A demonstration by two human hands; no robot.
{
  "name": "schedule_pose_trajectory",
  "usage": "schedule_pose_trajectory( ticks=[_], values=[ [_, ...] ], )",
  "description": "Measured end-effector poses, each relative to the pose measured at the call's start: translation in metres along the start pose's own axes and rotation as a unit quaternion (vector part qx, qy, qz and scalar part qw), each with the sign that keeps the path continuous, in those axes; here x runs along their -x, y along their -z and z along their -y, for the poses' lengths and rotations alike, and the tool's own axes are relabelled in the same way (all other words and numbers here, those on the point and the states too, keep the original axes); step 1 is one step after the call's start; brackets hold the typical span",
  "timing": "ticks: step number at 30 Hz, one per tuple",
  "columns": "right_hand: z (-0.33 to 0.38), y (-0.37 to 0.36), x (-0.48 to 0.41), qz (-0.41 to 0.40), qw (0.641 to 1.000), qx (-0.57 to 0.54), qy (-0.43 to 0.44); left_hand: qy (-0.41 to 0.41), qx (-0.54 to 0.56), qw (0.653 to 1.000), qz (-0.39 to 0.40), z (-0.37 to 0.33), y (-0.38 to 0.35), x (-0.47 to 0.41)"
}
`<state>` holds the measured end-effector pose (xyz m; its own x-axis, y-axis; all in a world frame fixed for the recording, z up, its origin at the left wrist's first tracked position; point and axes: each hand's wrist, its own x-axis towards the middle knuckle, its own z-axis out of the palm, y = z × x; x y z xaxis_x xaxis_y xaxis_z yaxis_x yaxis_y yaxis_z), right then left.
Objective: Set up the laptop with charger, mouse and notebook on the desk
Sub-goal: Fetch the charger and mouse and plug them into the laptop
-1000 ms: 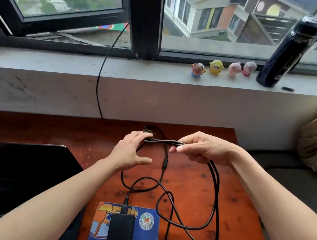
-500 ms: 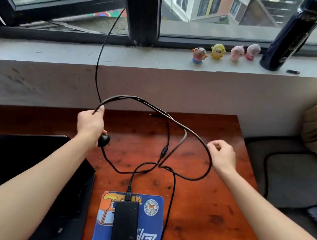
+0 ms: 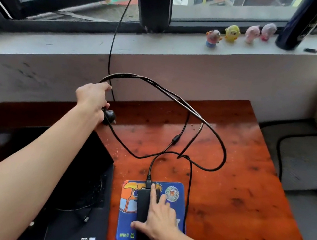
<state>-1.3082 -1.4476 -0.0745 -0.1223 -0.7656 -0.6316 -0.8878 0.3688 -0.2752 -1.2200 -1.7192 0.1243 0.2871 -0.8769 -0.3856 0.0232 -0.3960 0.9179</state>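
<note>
A black laptop lies open at the desk's left, partly hidden by my left forearm. My left hand is raised over the desk's back left, shut on the black charger cable, with the plug end hanging just under it. The cable loops across the desk to the black charger brick, which lies on a blue mouse pad. My right hand rests on the brick, thumb on its left side and fingers on its right. No mouse or notebook is in view.
The red-brown wooden desk stands against the wall under a window sill. Several small toy figures and a dark bottle stand on the sill. A thin black wire runs down from the window. A grey seat is at the right.
My right hand let go of the cable and came down onto the charger brick. My left hand lifted the cable end slightly up and left. The view tilted downward.
</note>
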Motion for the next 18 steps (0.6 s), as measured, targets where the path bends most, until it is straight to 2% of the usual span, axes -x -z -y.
schedule_pose_trajectory(
  ticks=[2,5,9,12,18],
  values=[
    [0.007,-0.004,0.001,-0.009,1.000,-0.015,-0.023,-0.007,0.012,1.000,0.022,-0.008,0.005,0.002],
    [0.010,0.003,0.008,0.018,0.999,-0.029,-0.037,-0.010,0.038,0.999,0.038,-0.023,0.012,0.002],
    [-0.002,0.049,0.013,0.020,1.000,-0.023,0.002,-0.018,0.069,0.997,0.027,-0.052,0.028,-0.008],
    [-0.014,0.104,0.007,-0.032,0.999,0.027,0.033,-0.018,0.085,0.996,-0.005,-0.072,0.042,-0.016],
    [-0.048,0.205,-0.036,-0.117,0.981,0.152,0.041,-0.002,0.153,0.978,-0.145,-0.088,0.079,-0.038]
  ],
)
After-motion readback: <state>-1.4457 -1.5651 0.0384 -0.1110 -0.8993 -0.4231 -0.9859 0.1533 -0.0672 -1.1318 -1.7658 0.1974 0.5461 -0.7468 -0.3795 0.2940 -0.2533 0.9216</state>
